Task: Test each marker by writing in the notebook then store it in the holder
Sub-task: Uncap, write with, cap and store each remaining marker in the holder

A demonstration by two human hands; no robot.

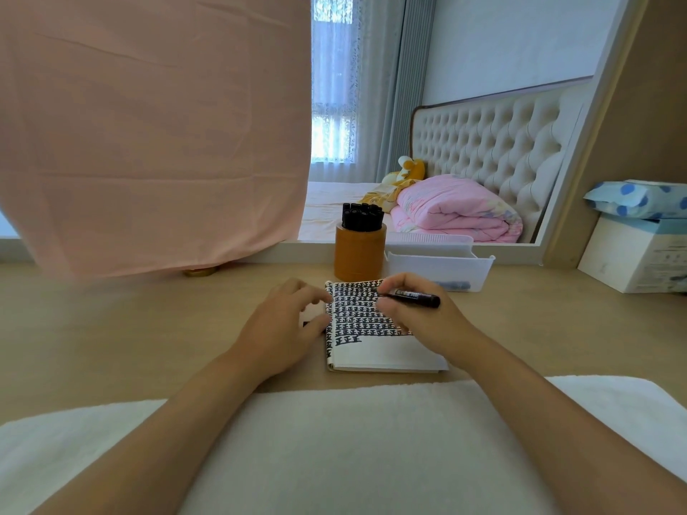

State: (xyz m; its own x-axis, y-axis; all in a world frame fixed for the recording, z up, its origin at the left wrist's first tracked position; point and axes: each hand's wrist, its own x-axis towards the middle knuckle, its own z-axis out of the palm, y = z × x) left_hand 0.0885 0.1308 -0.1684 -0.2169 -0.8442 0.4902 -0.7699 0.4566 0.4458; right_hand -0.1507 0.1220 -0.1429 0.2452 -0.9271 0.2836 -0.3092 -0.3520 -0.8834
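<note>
Cloth: pink cloth (148,124) hangs down to the desk (111,328) well left of the notebook (375,351), hiding that far corner.
Left hand (286,321): rests at the notebook's left edge, fingers curled loosely and pressing the spine side flat; it grips nothing that I can see.
Notebook: lies open on the desk, its page packed with rows of black test marks, only the strip nearest the person blank.
Holder (360,252): brown cylinder just behind the notebook's top edge, already crowded with black markers (362,216) standing upright.
Right hand (416,314): over the notebook's right side, closed around a black marker (416,297) in a writing grip, tip near the top rows.
Handling: the marker looks light, rigid and smooth, so I judge a pinch at mid-barrel suits it; the uncapped tip could smear skin or paper.
Tray (442,269): clear plastic tray right of the holder, behind the notebook, close to the path upward.
Room: short free lift from notebook to holder; the tight spot is the gap among the stored markers.
Right margin: boxes (639,250) stand well right of the notebook, out of the way.
</note>
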